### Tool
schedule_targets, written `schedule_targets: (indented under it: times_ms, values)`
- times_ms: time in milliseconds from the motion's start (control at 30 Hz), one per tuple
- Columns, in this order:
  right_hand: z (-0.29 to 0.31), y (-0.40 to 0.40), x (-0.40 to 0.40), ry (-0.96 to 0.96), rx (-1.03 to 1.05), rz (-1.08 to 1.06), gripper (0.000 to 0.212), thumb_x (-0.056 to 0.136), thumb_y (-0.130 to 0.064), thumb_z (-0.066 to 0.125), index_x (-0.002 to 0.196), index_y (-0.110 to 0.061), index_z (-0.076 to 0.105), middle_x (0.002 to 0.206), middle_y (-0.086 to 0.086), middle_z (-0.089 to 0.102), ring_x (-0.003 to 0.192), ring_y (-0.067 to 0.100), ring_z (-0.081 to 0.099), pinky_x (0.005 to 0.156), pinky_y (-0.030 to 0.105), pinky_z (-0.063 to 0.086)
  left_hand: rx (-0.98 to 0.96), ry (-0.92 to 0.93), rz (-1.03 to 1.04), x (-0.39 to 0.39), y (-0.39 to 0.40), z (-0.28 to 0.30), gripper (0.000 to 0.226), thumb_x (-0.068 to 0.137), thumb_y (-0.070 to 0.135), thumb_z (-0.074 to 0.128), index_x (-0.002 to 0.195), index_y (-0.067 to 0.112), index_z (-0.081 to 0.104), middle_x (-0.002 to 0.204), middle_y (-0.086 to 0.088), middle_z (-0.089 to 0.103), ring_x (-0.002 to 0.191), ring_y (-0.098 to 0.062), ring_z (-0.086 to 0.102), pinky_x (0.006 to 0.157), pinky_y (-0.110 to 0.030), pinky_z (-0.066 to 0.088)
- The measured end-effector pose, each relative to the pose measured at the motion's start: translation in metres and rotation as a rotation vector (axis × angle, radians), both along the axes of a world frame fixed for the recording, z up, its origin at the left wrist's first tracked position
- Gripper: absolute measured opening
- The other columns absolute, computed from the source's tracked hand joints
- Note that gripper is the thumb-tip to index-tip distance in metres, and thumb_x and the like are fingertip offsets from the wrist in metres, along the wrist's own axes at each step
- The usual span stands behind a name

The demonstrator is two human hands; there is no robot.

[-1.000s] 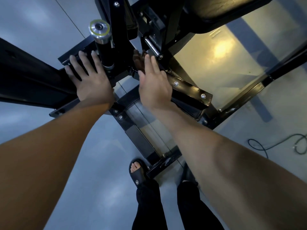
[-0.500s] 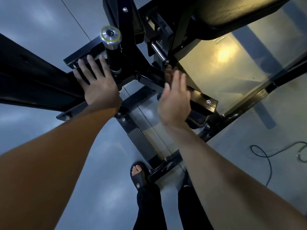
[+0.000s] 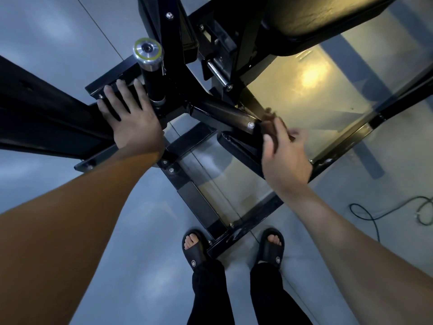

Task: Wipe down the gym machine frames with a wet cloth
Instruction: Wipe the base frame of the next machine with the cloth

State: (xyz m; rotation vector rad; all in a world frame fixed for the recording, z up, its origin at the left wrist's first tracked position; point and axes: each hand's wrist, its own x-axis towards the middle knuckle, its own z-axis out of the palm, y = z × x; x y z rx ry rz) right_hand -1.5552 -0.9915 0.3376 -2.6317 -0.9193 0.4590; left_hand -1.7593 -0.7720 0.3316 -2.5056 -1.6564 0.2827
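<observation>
Two feet in black slides [image 3: 194, 250] are seen nearest, on either side of the end of the black machine frame [image 3: 194, 202], with one cable [image 3: 375, 216] lying on the floor to the right. Farther up, the left hand [image 3: 131, 123] is laid flat with fingers spread on a frame beam beside one chrome-capped post [image 3: 147, 52]. One dark cloth [image 3: 269, 127] is pressed against an angled frame bar by the right hand [image 3: 285, 156]; its blurred fingers leave the grip impossible to tell.
</observation>
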Motion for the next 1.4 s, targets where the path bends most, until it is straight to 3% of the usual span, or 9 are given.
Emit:
schedule_targets:
  times_ms: [133,233,300,467,600,700,833,1100,1400]
  values:
    - [0.012,-0.012,0.01,0.045,0.053,-0.123,0.047,0.11,-0.04,0.039,0.155,-0.026,0.042,0.136,0.007,0.046,0.098,0.022,0.06,0.08,0.033,0.05,0.002,-0.042,-0.011,-0.001,-0.002,0.001,0.096,0.097,0.03,0.07,0.161,0.001,0.005,0.164,-0.035,0.012,0.15,-0.059,0.009,0.12,-0.072,0.009]
    - [0.025,0.01,0.008,0.644,0.518,-0.49,0.035,0.108,-0.04,0.04,0.135,-0.03,0.059,0.122,0.005,0.064,0.106,0.021,0.064,0.093,0.046,0.057,-0.006,-0.053,-0.018,-0.001,-0.002,0.003,0.097,0.097,0.032,0.069,0.161,0.0,0.004,0.164,-0.036,0.011,0.15,-0.059,0.008,0.12,-0.072,0.009]
    - [0.034,0.023,0.004,1.096,0.665,-0.654,0.037,0.109,-0.041,0.04,0.133,-0.024,0.061,0.116,0.011,0.069,0.095,0.023,0.07,0.084,0.046,0.061,-0.015,-0.05,-0.014,0.0,-0.003,0.005,0.097,0.097,0.033,0.068,0.161,0.001,0.002,0.165,-0.035,0.008,0.151,-0.058,0.006,0.121,-0.07,0.008]
    - [0.039,0.039,0.0,1.49,0.633,-0.638,0.053,0.106,-0.05,0.047,0.143,-0.015,0.059,0.136,0.014,0.066,0.106,0.025,0.07,0.081,0.037,0.058,-0.021,-0.029,-0.015,0.001,-0.005,0.007,0.102,0.095,0.035,0.069,0.161,0.002,-0.002,0.166,-0.033,0.005,0.152,-0.056,0.003,0.121,-0.068,0.004]
    - [0.032,0.064,0.0,1.243,0.667,-0.599,0.044,0.107,-0.038,0.051,0.141,-0.012,0.056,0.13,0.015,0.068,0.114,0.032,0.069,0.092,0.045,0.06,0.016,-0.058,-0.027,0.0,-0.005,0.005,0.097,0.095,0.029,0.07,0.161,0.0,0.005,0.163,-0.036,0.013,0.15,-0.058,0.01,0.12,-0.07,0.009]
    - [0.022,0.1,-0.01,0.686,0.441,-0.476,0.045,0.106,-0.045,0.041,0.136,-0.015,0.055,0.121,0.005,0.065,0.12,0.033,0.059,0.103,0.055,0.051,0.045,-0.051,-0.022,-0.001,-0.004,0.002,0.094,0.094,0.025,0.07,0.161,0.001,0.008,0.162,-0.036,0.017,0.149,-0.059,0.015,0.119,-0.071,0.012]
    - [0.009,0.143,-0.037,0.127,0.127,-0.228,0.04,0.11,-0.042,0.033,0.131,-0.016,0.054,0.126,0.006,0.054,0.125,0.025,0.046,0.106,0.045,0.03,0.081,-0.047,-0.035,-0.002,-0.003,-0.002,0.092,0.094,0.026,0.071,0.16,0.0,0.013,0.16,-0.037,0.023,0.147,-0.059,0.02,0.118,-0.071,0.016]
    - [0.013,0.201,-0.052,0.163,0.01,-0.081,0.044,0.11,-0.044,0.031,0.137,-0.014,0.048,0.135,0.009,0.051,0.126,0.028,0.045,0.106,0.047,0.029,0.03,-0.007,-0.023,-0.002,-0.004,0.003,0.106,0.089,0.033,0.075,0.16,0.002,0.004,0.164,-0.033,0.014,0.151,-0.056,0.012,0.12,-0.068,0.01]
    - [-0.007,0.078,0.021,0.024,-0.139,-0.247,0.044,0.111,-0.037,0.032,0.133,-0.004,0.05,0.128,0.018,0.055,0.117,0.035,0.052,0.101,0.049,0.038,0.016,0.029,-0.004,0.001,-0.006,0.007,0.106,0.091,0.039,0.075,0.161,0.003,0.003,0.165,-0.031,0.012,0.152,-0.054,0.011,0.121,-0.066,0.01]
